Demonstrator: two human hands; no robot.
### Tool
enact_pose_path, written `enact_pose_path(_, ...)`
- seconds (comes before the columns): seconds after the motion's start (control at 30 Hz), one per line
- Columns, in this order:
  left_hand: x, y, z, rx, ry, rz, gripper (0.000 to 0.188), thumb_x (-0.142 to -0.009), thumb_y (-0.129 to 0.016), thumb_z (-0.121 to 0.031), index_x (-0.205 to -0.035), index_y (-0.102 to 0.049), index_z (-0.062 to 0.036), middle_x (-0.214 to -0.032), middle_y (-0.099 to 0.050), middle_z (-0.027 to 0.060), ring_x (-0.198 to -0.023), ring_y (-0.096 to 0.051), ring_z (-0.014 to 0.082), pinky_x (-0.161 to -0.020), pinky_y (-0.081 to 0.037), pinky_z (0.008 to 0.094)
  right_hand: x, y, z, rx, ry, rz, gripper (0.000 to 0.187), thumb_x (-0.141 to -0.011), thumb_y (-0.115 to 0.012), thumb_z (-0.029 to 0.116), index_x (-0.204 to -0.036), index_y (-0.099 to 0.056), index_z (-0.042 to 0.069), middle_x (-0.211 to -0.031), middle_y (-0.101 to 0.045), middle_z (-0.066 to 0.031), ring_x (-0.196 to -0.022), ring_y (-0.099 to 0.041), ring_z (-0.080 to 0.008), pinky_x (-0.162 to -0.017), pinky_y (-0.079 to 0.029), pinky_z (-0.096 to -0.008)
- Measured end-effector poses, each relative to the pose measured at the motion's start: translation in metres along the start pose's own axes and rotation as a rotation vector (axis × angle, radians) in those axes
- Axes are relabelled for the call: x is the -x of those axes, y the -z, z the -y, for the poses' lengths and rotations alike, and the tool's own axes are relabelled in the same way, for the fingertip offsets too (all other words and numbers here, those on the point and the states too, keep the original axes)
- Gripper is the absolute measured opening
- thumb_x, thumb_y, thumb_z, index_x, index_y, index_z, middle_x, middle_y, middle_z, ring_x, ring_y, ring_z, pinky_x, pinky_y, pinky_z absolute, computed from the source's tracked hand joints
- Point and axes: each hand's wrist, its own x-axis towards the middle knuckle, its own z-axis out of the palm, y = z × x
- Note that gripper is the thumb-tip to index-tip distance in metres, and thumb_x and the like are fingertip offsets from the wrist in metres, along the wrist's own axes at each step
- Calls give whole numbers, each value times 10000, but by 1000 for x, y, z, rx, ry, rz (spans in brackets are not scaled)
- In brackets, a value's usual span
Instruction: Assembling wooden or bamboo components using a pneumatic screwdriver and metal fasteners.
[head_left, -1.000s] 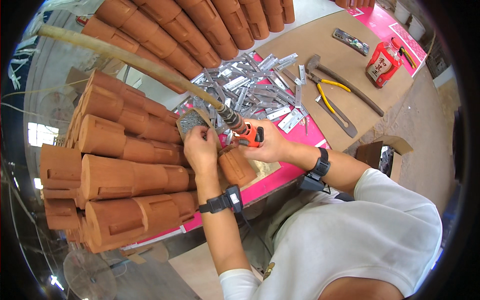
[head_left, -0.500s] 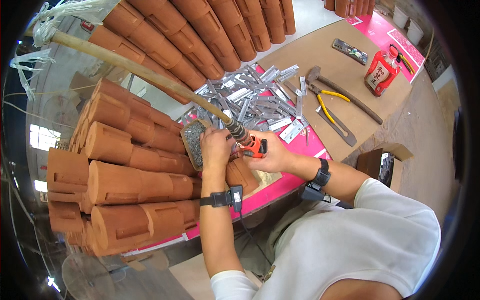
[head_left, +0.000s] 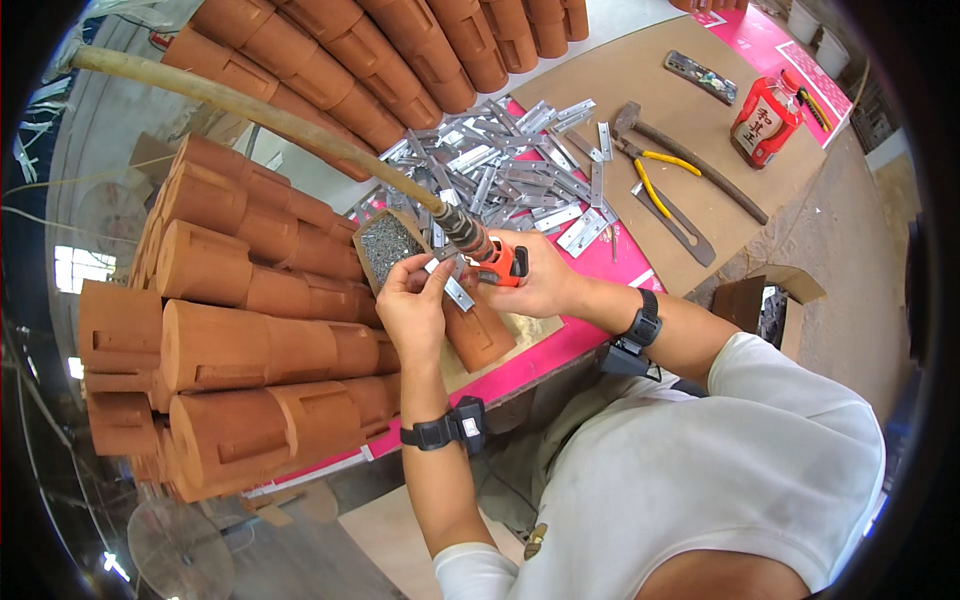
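My left hand (head_left: 410, 310) pinches a small silver metal strip (head_left: 458, 292) between thumb and fingers. The strip lies over a terracotta-coloured cylinder (head_left: 482, 342) on the table in front of me. Wrapped round an orange-red power tool with a metal nose, likely a drill (head_left: 502, 266), is my right hand (head_left: 548, 280). The tool's nose meets the lower end of a long wooden pole (head_left: 250, 118); I cannot tell whether they are joined. Beside my left hand stands an open box (head_left: 362, 248) of small grey metal pieces, probably screws.
Terracotta cylinders (head_left: 230, 345) are stacked at left, with more (head_left: 370, 70) at the back. Loose metal strips (head_left: 535, 185) lie piled behind my hands. To the right are a hammer (head_left: 690, 165), yellow-handled pliers (head_left: 652, 200), a phone (head_left: 700, 77) and a red bottle (head_left: 768, 120).
My left hand has drawn back from the box and tool, and the metal strip now shows in its fingers. More of the cylinder below is visible. My right hand still grips the tool.
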Motion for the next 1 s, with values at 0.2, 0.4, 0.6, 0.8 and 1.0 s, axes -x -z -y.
enact_pose_path(0.2,-2,10,-3,51,104,31,271,-834,-834,-90,-1030,-706,46,-785,-707,47,-698,-618,70,-626,-484,232,2,1,5,-46,-23,9,287,-770,-767,87,-1035,-664,49,-755,-604,13,-678,-523,-57,-623,-464,-268)
enact_pose_path(0.4,-5,10,-2,-88,123,107,269,-855,-809,-105,-1045,-706,55,-790,-706,56,-696,-620,85,-628,-487,244,1,1,0,-37,-26,23,309,-760,-741,60,-1060,-671,44,-779,-619,14,-700,-521,-48,-634,-463,-260)
enact_pose_path(0.6,5,10,6,-178,141,263,295,-846,-801,-114,-1072,-712,54,-787,-709,69,-685,-624,98,-625,-496,260,0,-1,6,-39,-52,31,317,-758,-746,71,-1065,-676,43,-821,-643,5,-731,-541,-45,-665,-478,-260)
enact_pose_path(0.8,29,6,5,-303,46,177,297,-838,-805,-221,-1030,-739,-4,-842,-724,128,-729,-664,191,-690,-524,333,-1,2,2,-16,9,36,313,-758,-756,77,-1059,-676,47,-817,-642,4,-728,-546,-50,-664,-481,-261)
enact_pose_path(1.0,50,2,18,-409,-92,133,208,-961,-680,-155,-1102,-684,-2,-884,-710,74,-797,-614,114,-720,-498,291,-1,2,0,13,19,45,329,-738,-771,81,-1049,-670,45,-783,-628,-3,-703,-543,-64,-645,-483,-270)
